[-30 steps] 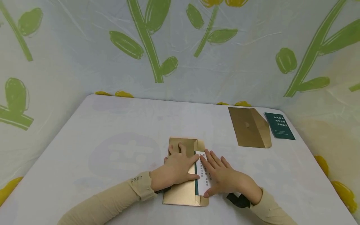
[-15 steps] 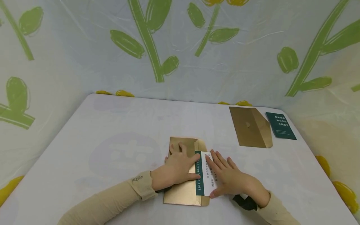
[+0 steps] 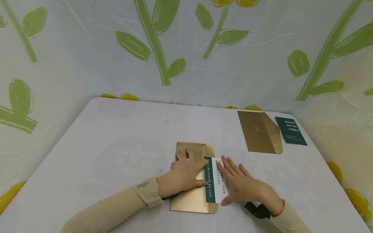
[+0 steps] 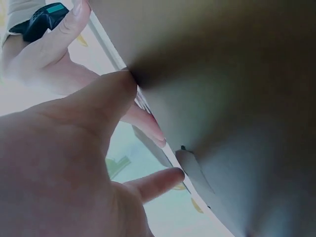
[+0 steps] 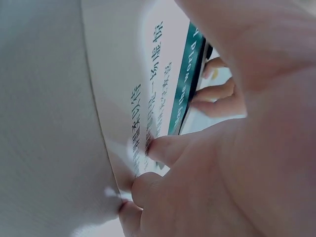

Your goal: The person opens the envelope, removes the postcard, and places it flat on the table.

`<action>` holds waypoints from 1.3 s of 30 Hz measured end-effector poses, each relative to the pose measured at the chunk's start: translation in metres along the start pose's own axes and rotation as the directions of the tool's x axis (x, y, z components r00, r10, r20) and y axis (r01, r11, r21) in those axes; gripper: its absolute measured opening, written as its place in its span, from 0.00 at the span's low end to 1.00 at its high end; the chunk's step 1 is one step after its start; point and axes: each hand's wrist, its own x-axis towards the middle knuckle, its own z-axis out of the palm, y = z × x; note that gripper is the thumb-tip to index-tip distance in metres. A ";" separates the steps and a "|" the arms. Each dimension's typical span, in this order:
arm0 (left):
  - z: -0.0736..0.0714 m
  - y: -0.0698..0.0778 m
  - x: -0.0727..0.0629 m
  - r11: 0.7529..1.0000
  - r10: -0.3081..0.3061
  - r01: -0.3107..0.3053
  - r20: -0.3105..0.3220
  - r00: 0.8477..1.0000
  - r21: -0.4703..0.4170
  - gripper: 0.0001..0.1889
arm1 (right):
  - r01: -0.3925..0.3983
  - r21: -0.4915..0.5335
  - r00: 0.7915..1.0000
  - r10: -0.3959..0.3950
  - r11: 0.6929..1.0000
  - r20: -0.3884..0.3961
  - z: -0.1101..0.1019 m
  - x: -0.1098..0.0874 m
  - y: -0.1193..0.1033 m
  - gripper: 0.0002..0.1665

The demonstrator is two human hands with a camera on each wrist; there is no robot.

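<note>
Spread over a gold envelope [image 3: 187, 202] is my left hand [image 3: 185, 173], its fingers straight and its thumb and one finger reaching the envelope's mouth edge. A white card [image 3: 217, 186] with a green strip reading "May the world be soft" lies at that mouth, over the flap and onto the table. Whether its left edge is still tucked inside, I cannot tell. My right hand [image 3: 242, 184] rests on the card's right part with extended fingers. In the right wrist view, fingertips touch the printed card [image 5: 118, 49]. The left wrist view shows the envelope's gold surface [image 4: 222, 98] up close.
A second gold envelope [image 3: 256, 132], flap to the right, lies at the back right of the white table [image 3: 131, 123]. Beside it is a dark green card [image 3: 290, 131] with white print, close to the table's right edge. A patterned cloth [image 3: 186, 42] rises behind.
The card has slid right along with my right hand, baring its full green strip. My left hand has stayed on the envelope.
</note>
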 end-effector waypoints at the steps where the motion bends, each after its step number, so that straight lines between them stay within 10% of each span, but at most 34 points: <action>1: 0.000 0.000 0.000 1.000 -0.003 0.003 0.005 1.000 -0.002 0.43 | 0.001 0.002 1.000 -0.001 1.000 -0.001 0.000 0.000 0.000 0.76; 14: -0.006 0.003 -0.006 0.981 -0.102 0.078 0.128 0.986 0.179 0.67 | -0.022 -0.018 1.000 0.022 1.000 -0.003 0.000 -0.001 0.003 0.77; 39: -0.007 0.004 -0.008 0.993 -0.091 0.079 0.132 0.987 0.091 0.59 | -0.124 0.006 0.992 0.124 0.992 -0.001 -0.003 -0.012 0.026 0.81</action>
